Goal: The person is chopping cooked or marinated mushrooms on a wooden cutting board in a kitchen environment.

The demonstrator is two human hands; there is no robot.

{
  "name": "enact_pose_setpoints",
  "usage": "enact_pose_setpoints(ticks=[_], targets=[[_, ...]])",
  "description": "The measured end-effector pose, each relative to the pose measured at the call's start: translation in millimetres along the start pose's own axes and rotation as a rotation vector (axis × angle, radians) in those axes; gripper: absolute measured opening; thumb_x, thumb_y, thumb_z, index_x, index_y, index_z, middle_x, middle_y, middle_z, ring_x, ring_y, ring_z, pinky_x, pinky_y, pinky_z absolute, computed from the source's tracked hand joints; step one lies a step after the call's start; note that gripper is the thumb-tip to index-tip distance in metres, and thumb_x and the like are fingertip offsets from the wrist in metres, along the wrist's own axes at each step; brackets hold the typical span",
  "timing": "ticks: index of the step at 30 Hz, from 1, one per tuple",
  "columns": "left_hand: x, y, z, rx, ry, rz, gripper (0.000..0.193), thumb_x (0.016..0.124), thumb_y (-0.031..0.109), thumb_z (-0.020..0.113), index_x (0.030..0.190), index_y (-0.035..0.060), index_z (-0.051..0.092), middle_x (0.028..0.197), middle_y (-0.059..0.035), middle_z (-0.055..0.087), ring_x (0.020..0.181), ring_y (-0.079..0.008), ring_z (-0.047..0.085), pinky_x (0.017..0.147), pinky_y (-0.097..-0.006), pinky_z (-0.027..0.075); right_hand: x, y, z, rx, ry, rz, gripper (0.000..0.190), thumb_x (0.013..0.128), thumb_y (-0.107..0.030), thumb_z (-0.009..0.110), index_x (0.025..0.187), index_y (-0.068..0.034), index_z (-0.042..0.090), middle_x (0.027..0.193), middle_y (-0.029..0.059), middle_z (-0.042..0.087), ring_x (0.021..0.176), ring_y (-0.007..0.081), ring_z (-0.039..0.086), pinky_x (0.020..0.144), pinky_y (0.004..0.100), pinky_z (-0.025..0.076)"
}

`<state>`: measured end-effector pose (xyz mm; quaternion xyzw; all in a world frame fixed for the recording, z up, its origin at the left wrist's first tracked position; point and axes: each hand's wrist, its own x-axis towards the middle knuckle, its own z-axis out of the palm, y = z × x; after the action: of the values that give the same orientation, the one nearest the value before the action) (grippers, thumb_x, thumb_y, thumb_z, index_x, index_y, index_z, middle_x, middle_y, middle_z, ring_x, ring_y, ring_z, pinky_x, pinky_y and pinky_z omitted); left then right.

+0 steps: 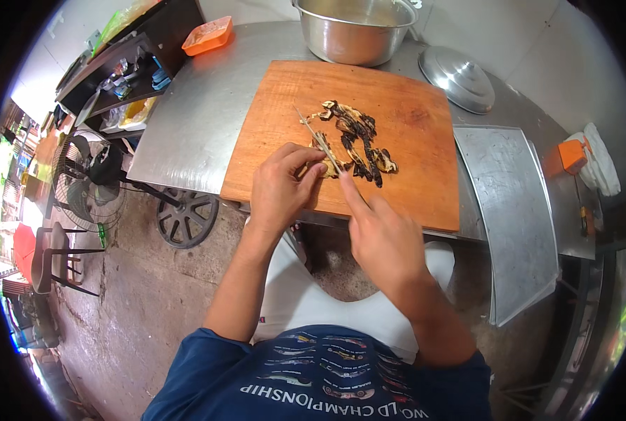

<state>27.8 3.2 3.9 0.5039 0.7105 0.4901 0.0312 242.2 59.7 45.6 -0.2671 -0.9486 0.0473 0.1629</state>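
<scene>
A wooden cutting board (423, 173) lies before me on the metal table, with dark-edged, yellowish food pieces (363, 152) across its middle. They look like charred or dried strips, but I cannot tell which food it is. My right hand (386, 237) grips a knife (315, 134), its forefinger stretched along the back of the narrow blade. The blade points away to the upper left and rests at the left part of the food. Close by, my left hand (286, 184) pinches a pale piece (329, 169) against the board with bent fingertips beside the blade.
Behind the board stand a large metal pot (356, 34) and a domed lid (457, 79). An orange plastic basket (207, 36) sits at the back left. Flat metal sheets (513, 210) overhang the table's front edge at right, near an orange object (573, 155). A pedestal fan (89, 173) stands left.
</scene>
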Motion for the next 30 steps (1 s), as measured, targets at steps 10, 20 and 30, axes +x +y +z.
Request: enact_pose_setpoints(ticks=[10,20,30], targets=[[1,3,-2,0.021,0.027,0.020,0.018,0.099,0.017,0.087,0.113,0.0065,0.088,0.104,-0.0107,0.082,0.085,-0.0289,0.080,0.077,-0.0390,0.063,-73,-10,-18,0.086,-0.160,0.197,0.072,0.102,-0.012,0.074,0.172,-0.019,0.056,0.094,0.0054,0.067,0.072,0.0312,0.073,0.063,0.0454,0.061],[-6,10,-14,0.005,-0.055,-0.010,0.029,0.099,0.013,0.087,0.127,0.0051,0.085,0.112,-0.0096,0.082,0.096,-0.0216,0.079,0.084,-0.0331,0.062,-37,29,5,0.210,0.005,0.108,0.065,0.107,-0.016,0.069,0.170,-0.023,0.056,0.104,0.0132,0.072,0.079,0.0397,0.077,0.074,0.0545,0.064],[-10,7,-6,0.019,0.005,0.046,0.027,0.095,0.006,0.090,0.121,0.0021,0.085,0.115,-0.0150,0.084,0.102,-0.0280,0.082,0.089,-0.0363,0.064,-51,12,-25,0.248,0.082,0.048,0.068,0.104,-0.016,0.073,0.170,-0.020,0.059,0.089,0.0087,0.061,0.066,0.0335,0.070,0.062,0.0498,0.061]])
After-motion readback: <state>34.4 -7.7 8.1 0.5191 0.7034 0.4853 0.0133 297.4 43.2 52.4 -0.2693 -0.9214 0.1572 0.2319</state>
